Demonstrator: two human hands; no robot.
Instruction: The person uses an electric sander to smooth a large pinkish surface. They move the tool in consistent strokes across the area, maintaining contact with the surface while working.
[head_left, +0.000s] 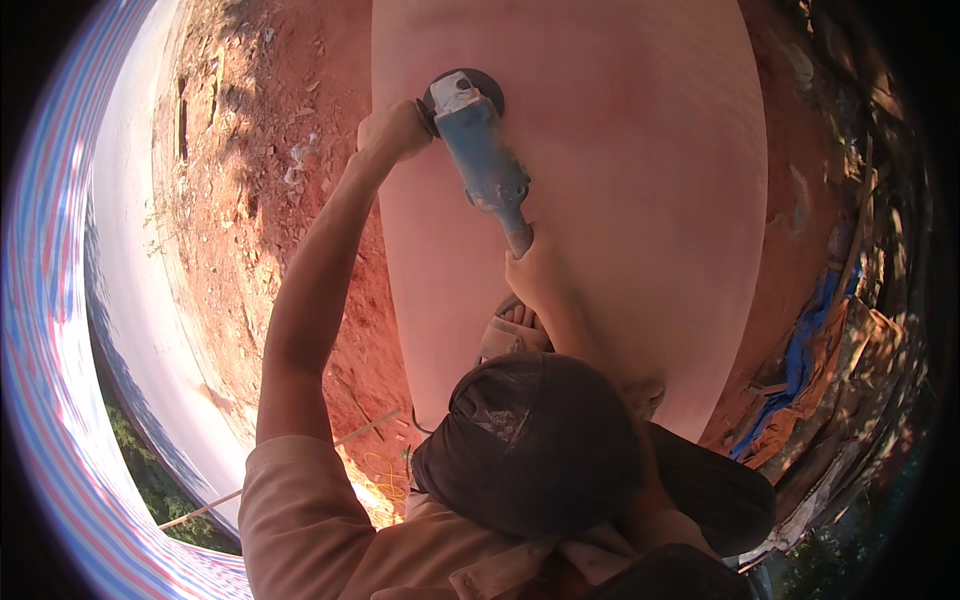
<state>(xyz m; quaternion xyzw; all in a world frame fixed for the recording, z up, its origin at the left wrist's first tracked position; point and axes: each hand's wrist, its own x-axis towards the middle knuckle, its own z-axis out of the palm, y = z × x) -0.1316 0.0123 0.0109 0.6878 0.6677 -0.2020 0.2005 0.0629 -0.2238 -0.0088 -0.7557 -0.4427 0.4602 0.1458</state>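
Note:
A blue angle grinder [485,150] lies with its disc [468,88] against a large, smooth, pale pink slab [640,200]. My left hand [393,130] grips the grinder's side handle by the disc, at the slab's left edge. My right hand [535,272] is closed round the rear end of the grinder's body. Both arms reach forward from the lower edge. A foot in a sandal [512,330] rests on the slab just below my right hand. A dark cap [540,440] on my head hides the near part of the slab.
Red earth with loose stones [260,200] lies left of the slab. A striped sheet [50,300] curves along the left rim. Blue sheeting and scrap wood [810,360] are piled to the right. A thin rod [365,428] and yellow cord [380,472] lie near my left shoulder.

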